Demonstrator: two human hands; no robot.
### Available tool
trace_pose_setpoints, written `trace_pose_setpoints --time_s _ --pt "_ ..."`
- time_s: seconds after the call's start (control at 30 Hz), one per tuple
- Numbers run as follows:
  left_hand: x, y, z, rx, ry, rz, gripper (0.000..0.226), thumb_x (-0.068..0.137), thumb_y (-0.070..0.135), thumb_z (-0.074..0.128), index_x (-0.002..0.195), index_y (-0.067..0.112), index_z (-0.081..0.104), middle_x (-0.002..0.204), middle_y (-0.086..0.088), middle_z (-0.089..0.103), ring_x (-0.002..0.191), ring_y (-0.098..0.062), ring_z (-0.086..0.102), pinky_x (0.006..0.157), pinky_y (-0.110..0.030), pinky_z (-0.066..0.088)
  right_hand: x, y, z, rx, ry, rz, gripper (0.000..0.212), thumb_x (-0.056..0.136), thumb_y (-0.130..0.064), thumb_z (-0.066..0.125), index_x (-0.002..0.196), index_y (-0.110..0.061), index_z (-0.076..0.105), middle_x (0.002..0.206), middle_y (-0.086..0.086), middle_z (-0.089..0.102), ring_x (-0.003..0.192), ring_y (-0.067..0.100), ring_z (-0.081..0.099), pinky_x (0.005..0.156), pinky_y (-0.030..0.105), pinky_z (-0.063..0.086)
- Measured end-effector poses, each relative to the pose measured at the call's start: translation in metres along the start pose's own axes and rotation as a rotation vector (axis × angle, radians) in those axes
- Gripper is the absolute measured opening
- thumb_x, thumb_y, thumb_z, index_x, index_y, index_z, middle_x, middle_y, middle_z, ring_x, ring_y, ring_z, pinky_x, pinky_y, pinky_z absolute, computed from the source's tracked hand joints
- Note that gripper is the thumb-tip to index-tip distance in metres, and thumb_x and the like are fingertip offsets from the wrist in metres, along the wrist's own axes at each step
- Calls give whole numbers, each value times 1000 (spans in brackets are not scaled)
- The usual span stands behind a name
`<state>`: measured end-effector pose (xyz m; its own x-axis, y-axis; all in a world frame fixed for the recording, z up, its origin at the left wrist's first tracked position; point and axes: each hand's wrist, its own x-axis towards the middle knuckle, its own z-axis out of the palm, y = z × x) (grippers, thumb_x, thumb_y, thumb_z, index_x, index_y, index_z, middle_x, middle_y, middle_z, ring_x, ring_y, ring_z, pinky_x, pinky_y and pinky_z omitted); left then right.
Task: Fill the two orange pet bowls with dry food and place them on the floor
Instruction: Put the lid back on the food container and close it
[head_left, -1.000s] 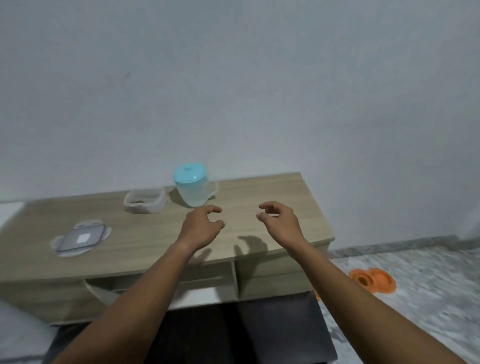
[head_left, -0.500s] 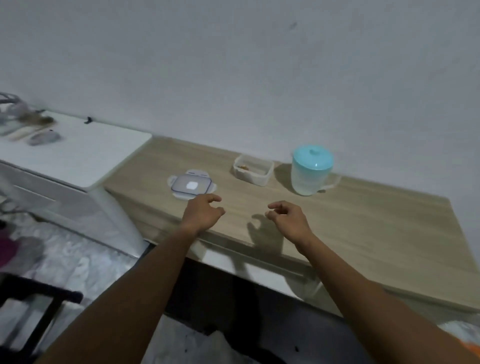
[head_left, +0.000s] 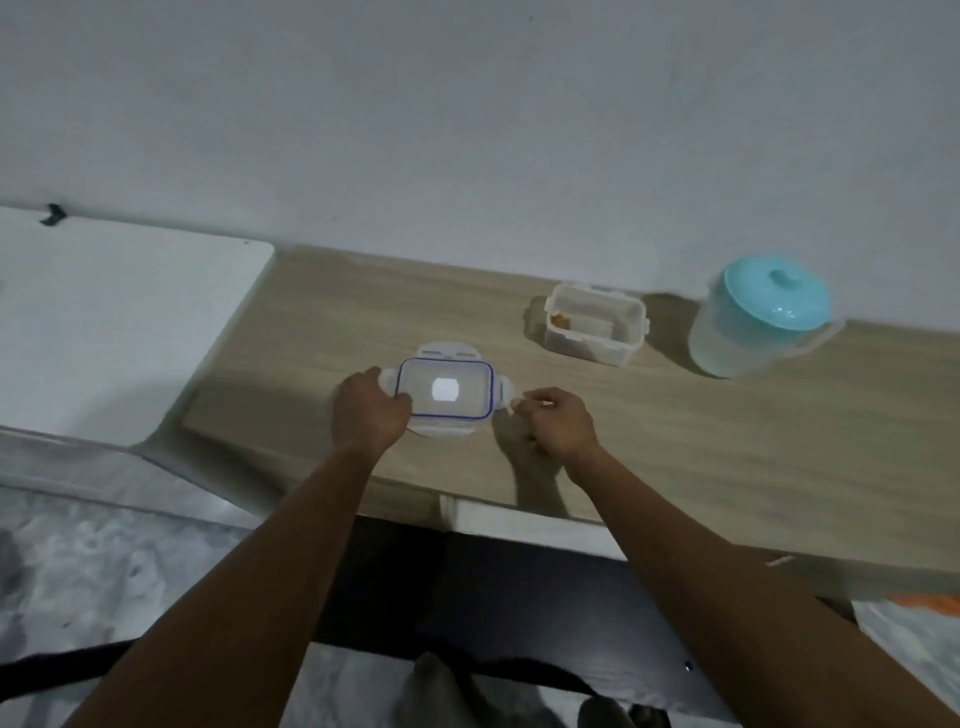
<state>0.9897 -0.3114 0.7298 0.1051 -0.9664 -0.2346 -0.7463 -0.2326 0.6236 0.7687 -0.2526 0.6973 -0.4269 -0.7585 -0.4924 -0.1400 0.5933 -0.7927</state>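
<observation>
A clear container lid (head_left: 444, 388) with a blue seal lies flat on the wooden cabinet top (head_left: 727, 447). My left hand (head_left: 370, 405) grips the lid's left edge, thumb over the rim. My right hand (head_left: 556, 422) pinches the lid's right latch tab. Behind and to the right stands the open clear food container (head_left: 595, 323), with a little dry food at the bottom. Only an orange sliver of a pet bowl (head_left: 930, 604) shows on the floor at the lower right edge.
A translucent pitcher with a teal lid (head_left: 758, 314) stands right of the food container, near the wall. A white appliance top (head_left: 114, 322) adjoins the cabinet on the left. Dark furniture (head_left: 519, 597) sits below the cabinet's front edge.
The view has swung left and down. Both hands moved forward from hovering over the cabinet front and closed on the lid's two sides.
</observation>
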Motion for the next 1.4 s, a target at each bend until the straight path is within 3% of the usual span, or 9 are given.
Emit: trace_pose_setpoints --time_s 0.17,0.37,0.5,0.57,0.73,0.97,1.13,1.27,1.4 --pt "40 -8 -8 -33 -46 -41 48 91 20 60 135 2 56 138 -15 58 127 -30 55 103 -31 41 13 -5 25 -5 204 47 21 82 -37 78 88 -18 81 87 8 79 86 30 75 85 45 62" --pt "50 -1 -2 -249 -130 -31 23 88 17 70 106 4 76 99 -10 75 87 -20 67 71 -22 42 6 -13 20 -43 213 84 22 79 -16 68 58 -17 72 59 7 67 66 31 67 70 41 58" --pt "56 25 -1 -551 -195 2 17 88 10 70 102 1 75 81 -9 69 63 -8 63 55 -15 50 -9 -24 -3 241 271 12 24 86 -11 61 70 -20 75 62 5 62 57 24 53 58 36 48" --pt "59 48 0 -712 -283 42 13 88 0 68 99 -3 73 78 -11 70 59 -6 65 65 -19 57 -14 -39 -22 488 268 -16 19 97 -9 59 85 -14 74 69 11 63 54 22 53 53 32 50" --pt "65 110 7 -858 -370 73 18 81 -9 61 89 2 74 84 -10 74 93 -27 69 94 -38 54 -4 -70 -75 1006 208 26 22 100 -17 49 103 -4 66 78 12 74 66 26 72 72 35 63" --pt "63 159 49 -570 -235 263 26 69 11 82 94 10 79 85 -3 77 79 -11 69 79 -25 54 36 -65 -120 613 379 -137 21 91 2 66 111 0 71 92 15 67 73 23 64 64 31 60" --pt "69 168 91 -553 -171 300 30 70 -7 75 97 6 78 83 0 73 66 3 64 71 -22 56 78 -44 -126 331 507 -153 27 82 -19 76 109 -17 78 102 6 79 98 28 74 91 48 60" --pt "74 172 109 -564 -133 280 35 72 -5 75 106 4 75 91 2 70 84 -11 67 74 -21 53 91 -33 -126 315 517 -147 29 86 -10 76 115 -10 76 106 9 78 97 23 72 94 47 59" --pt "76 170 120 -607 -115 227 32 75 -4 76 107 2 74 96 -3 71 81 -9 65 62 -1 47 90 -29 -121 268 532 -163 29 89 -10 74 117 -10 74 111 6 76 102 23 70 94 43 57"
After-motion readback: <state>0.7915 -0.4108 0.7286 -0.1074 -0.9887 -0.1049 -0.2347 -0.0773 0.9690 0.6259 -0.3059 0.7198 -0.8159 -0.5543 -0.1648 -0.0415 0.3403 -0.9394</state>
